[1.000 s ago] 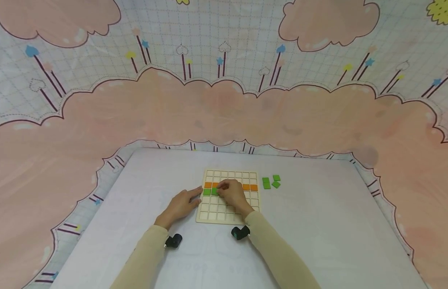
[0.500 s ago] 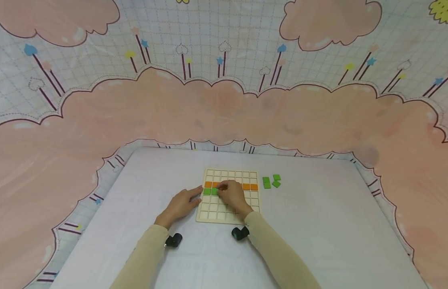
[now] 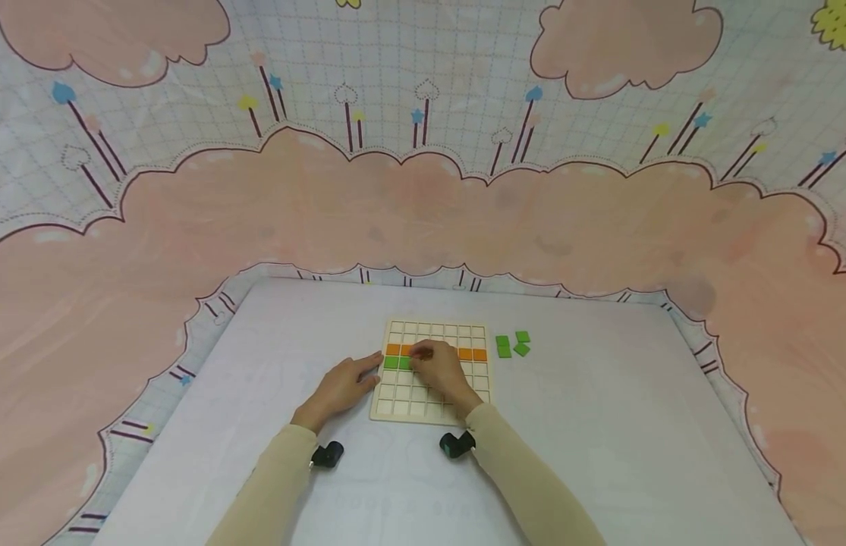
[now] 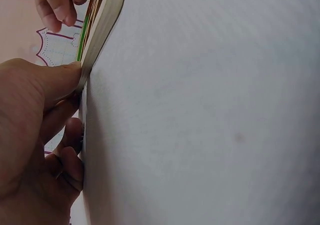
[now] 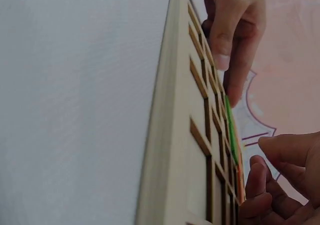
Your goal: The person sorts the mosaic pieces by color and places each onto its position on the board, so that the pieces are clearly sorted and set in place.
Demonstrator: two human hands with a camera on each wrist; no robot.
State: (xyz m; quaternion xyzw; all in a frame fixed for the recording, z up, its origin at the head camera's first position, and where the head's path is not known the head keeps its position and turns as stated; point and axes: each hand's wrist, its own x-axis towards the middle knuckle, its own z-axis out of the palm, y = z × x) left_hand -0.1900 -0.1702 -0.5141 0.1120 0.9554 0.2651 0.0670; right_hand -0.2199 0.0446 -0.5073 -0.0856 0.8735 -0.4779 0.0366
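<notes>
A square pale wooden grid board (image 3: 398, 414) lies on the white table, with a row of orange tiles (image 3: 473, 355) and green tiles (image 3: 391, 362) in the row nearer me. My left hand (image 3: 339, 388) rests at the board's left edge, index finger and thumb touching it; in the left wrist view the thumb (image 4: 62, 78) presses the side. My right hand (image 3: 445, 373) is over the middle of the board, beside the second green tile, hiding cells beneath. In the right wrist view its loosely curled fingers (image 5: 257, 177) stand apart from the thumb, nothing visible between them.
Several loose green tiles (image 3: 503, 352) lie on the table (image 3: 600, 394) just right of the board. Black wrist cameras (image 3: 455, 444) hang at both sleeves. A cloth (image 3: 423, 220) with printed clouds hangs behind the table.
Both hands keep their places at the board and the tiles look the same. Only a slight shift of the head view shows.
</notes>
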